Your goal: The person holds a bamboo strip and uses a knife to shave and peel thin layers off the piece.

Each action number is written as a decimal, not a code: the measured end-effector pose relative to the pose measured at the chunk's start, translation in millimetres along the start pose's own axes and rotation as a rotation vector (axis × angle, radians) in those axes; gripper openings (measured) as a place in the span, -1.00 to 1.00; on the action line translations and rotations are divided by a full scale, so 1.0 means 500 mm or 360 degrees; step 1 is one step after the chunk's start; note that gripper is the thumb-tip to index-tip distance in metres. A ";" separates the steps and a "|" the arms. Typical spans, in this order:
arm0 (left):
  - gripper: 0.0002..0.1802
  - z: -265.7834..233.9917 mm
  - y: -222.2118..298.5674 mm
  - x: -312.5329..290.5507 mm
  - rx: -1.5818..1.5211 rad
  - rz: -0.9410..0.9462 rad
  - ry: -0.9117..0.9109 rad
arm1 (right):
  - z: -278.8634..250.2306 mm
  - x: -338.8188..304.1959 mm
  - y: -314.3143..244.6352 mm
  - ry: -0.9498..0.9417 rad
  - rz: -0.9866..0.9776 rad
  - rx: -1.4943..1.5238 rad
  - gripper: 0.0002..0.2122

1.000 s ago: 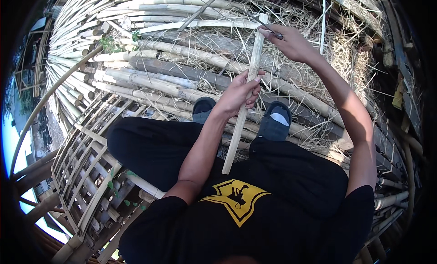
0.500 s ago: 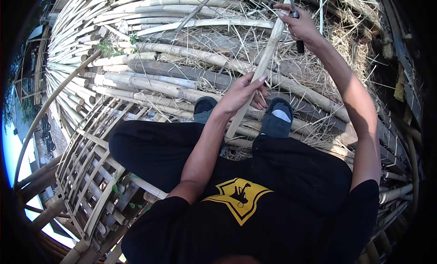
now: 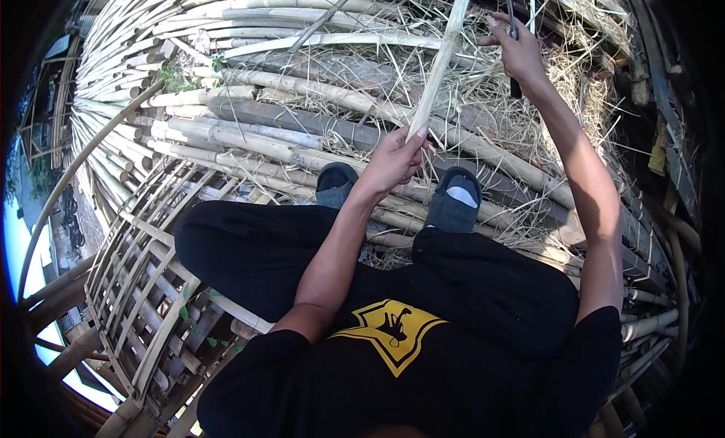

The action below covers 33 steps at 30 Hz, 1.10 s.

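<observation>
A long, pale split bamboo strip [image 3: 444, 60] rises away from me, slanting up to the right past the top edge. My left hand [image 3: 396, 162] is closed round its near end, thumb laid along the strip. To the right, my right hand [image 3: 521, 60] grips a knife by its dark handle [image 3: 515, 88]. The narrow blade [image 3: 510, 6] points away from me, and its tip is cut off by the frame. Thumb and forefinger of that hand reach toward the strip, with a gap between. Both hands are above straw-like bamboo shavings [image 3: 483, 106].
Bamboo poles [image 3: 317, 90] lie across the ground before me, with a larger stack [image 3: 113, 113] at far left. A woven bamboo lattice [image 3: 143, 279] stands by my left knee. My sandalled feet [image 3: 455, 200] rest among the poles. A curved pole [image 3: 83, 170] arches at left.
My right hand and knife have moved right, off the strip. The strip has shifted away from me, so its near end now lies in my left hand instead of hanging below it.
</observation>
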<state>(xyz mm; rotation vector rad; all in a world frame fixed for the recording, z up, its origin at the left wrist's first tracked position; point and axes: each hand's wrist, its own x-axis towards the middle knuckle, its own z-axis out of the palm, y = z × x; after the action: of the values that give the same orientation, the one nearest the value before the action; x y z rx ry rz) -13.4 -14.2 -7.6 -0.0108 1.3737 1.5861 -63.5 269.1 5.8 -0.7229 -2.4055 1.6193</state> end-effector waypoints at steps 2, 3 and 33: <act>-0.74 -0.003 0.003 0.001 -0.0195 0.0050 0.0019 | 0.002 -0.017 -0.001 -0.0250 0.0005 -0.0261 -0.51; -0.74 -0.005 0.006 0.000 -0.0198 0.0056 0.0032 | 0.015 -0.035 -0.018 -0.0407 0.0049 -0.0368 -0.52; -0.79 -0.011 0.001 0.000 -0.0039 0.0141 0.0387 | 0.113 -0.178 0.026 -0.1189 -0.0827 -0.1129 -0.65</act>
<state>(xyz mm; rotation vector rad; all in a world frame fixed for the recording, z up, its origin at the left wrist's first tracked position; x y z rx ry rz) -16.8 -18.4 -9.0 -0.1645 1.5594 1.7192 -3.7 184.0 -16.5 0.5650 -3.3165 0.8824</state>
